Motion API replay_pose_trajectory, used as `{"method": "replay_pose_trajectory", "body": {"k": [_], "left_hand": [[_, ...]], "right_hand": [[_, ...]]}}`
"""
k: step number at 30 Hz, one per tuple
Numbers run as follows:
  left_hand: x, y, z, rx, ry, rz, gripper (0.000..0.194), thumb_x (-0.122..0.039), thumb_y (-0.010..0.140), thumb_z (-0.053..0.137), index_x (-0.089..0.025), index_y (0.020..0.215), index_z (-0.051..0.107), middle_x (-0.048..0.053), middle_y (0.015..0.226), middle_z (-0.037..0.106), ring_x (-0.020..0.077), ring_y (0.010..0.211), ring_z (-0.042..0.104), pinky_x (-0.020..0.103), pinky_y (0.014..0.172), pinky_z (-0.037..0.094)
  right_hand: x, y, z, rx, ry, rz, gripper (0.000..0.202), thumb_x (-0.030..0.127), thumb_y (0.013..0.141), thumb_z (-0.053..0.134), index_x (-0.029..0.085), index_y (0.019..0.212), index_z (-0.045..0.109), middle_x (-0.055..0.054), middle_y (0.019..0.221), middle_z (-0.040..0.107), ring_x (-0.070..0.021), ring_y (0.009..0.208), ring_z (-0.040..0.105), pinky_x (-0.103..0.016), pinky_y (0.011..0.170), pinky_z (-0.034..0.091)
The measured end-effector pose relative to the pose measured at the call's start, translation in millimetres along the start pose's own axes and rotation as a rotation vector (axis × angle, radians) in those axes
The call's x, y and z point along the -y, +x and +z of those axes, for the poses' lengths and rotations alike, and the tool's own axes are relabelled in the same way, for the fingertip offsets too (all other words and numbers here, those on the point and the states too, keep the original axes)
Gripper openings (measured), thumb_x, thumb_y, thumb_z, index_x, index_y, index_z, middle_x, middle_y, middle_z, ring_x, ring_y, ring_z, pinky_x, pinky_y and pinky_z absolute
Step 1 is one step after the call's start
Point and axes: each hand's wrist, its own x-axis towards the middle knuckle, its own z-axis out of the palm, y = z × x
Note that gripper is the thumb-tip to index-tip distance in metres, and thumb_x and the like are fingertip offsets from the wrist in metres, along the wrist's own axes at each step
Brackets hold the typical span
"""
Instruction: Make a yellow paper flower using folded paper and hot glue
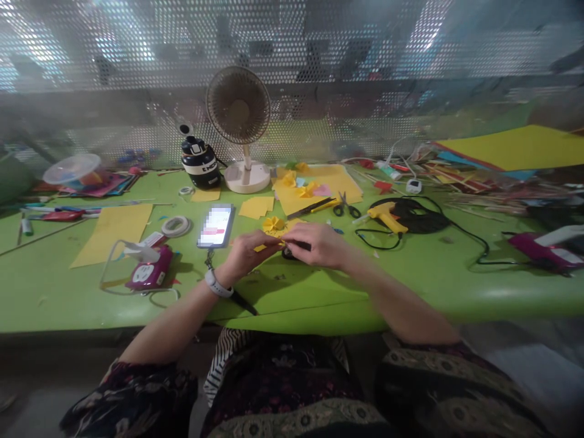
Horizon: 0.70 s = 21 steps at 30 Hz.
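My left hand (246, 252) and my right hand (318, 243) meet over the middle of the green table, fingertips nearly touching. Both are closed in a pinch on a small piece of yellow paper (283, 241), mostly covered by the fingers. Just beyond them lies a folded yellow paper flower (274, 224). Something dark and round (287, 252) sits partly hidden under my right hand. To the left of my left hand is a lit phone (216, 225) with a strap. Black-handled scissors (345, 207) lie beyond my right hand.
A desk fan (239, 112) and a dark bottle (201, 164) stand at the back. Several yellow flowers rest on a yellow sheet (349, 182). Rightward lie a yellow glue gun (385, 216) and its cable; purple power strips (150, 267) and a tape roll (176, 226) are also around.
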Motion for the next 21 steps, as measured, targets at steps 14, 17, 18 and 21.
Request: {"method": "replay_pose_trajectory", "body": {"k": [14,17,18,21], "left_hand": [[-3.8,1.0,-3.6,0.003,-0.061,-0.048,0.018,-0.032,0.083,0.077,-0.015,0.090,0.073,0.006,0.077,0.075,0.0134,0.067,0.070,0.024,0.063,0.058],[-5.1,-0.6,-4.7,0.008,-0.102,-0.122,0.028,-0.034,0.081,0.080,-0.015,0.101,0.071,0.006,0.083,0.076,0.0139,0.073,0.072,0.024,0.068,0.060],[-5.4,-1.1,-4.9,0.015,-0.111,-0.139,0.033,-0.034,0.081,0.080,-0.015,0.106,0.070,0.006,0.084,0.076,0.0139,0.074,0.073,0.024,0.069,0.061],[-6.0,-1.5,-5.4,0.037,-0.104,-0.155,0.037,-0.032,0.084,0.077,-0.016,0.116,0.068,0.007,0.089,0.077,0.0142,0.077,0.073,0.024,0.070,0.061]], "right_hand": [[-4.6,-0.3,0.1,0.004,-0.057,-0.018,0.025,0.023,0.098,0.052,0.014,0.106,0.074,-0.011,0.099,0.076,-0.0197,0.086,0.069,-0.031,0.077,0.053],[-5.6,-0.8,0.2,0.005,-0.078,-0.019,0.025,0.023,0.098,0.052,0.014,0.106,0.073,-0.011,0.099,0.076,-0.0199,0.087,0.069,-0.031,0.077,0.053],[-5.6,-0.8,0.3,0.012,-0.089,-0.017,0.025,0.023,0.097,0.052,0.014,0.106,0.073,-0.011,0.099,0.076,-0.0199,0.086,0.069,-0.031,0.077,0.053],[-4.7,-0.4,0.3,0.036,-0.116,-0.021,0.024,0.022,0.097,0.052,0.012,0.106,0.073,-0.011,0.097,0.075,-0.0203,0.085,0.068,-0.031,0.076,0.052]]}}
